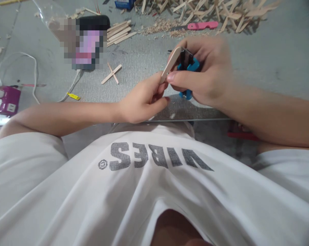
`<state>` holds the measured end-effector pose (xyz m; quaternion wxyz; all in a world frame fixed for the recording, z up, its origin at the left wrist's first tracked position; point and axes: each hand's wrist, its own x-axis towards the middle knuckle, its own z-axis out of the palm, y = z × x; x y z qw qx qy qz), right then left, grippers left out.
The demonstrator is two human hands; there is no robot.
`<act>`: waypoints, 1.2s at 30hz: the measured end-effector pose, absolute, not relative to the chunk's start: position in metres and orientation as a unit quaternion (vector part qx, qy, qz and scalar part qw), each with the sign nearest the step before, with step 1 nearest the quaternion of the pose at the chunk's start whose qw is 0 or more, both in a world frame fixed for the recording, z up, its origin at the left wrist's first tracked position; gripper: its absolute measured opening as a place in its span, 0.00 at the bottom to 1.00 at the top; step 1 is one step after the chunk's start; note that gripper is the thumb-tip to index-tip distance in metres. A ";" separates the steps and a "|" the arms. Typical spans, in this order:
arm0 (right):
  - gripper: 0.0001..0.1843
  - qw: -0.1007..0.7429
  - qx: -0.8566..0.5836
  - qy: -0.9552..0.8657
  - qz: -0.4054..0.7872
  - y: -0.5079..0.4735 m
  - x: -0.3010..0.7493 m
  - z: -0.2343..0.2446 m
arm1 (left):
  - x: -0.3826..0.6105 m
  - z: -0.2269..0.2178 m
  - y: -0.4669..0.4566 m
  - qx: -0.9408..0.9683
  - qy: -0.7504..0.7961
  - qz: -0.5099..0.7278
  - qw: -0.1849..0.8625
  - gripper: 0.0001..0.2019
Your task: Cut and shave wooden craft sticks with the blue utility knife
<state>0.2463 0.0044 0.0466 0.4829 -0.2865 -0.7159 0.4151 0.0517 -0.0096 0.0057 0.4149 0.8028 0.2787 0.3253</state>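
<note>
My left hand (144, 100) pinches the lower end of a flat wooden craft stick (171, 63), which tilts up to the right. My right hand (203, 73) is closed round a small cutting tool with blue handles (192, 65); the tool's dark jaws sit at the stick's upper end. Both hands hover over a grey mat (144, 65) in front of my white shirt.
A glued cross of two sticks (112, 73) lies on the mat. Beyond are a bundle of sticks (120, 32), wood shavings (162, 27), a pink-handled knife (202, 25), a heap of stick crosses (216, 10), a phone (89, 42) with white cable (35, 73), and a purple device (5, 100).
</note>
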 end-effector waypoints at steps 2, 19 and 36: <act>0.09 0.505 -0.283 -0.713 0.395 0.006 0.250 0.045 | 0.049 0.004 -0.006 0.794 0.263 0.343 0.428 0.18; 0.26 0.417 -0.265 -0.867 0.065 0.021 0.286 0.033 | 0.021 -0.005 0.026 0.754 0.280 0.418 0.422 0.20; 0.14 0.093 -0.070 -0.989 0.092 -0.003 0.279 0.044 | 0.019 -0.018 0.041 0.799 0.357 0.371 0.309 0.14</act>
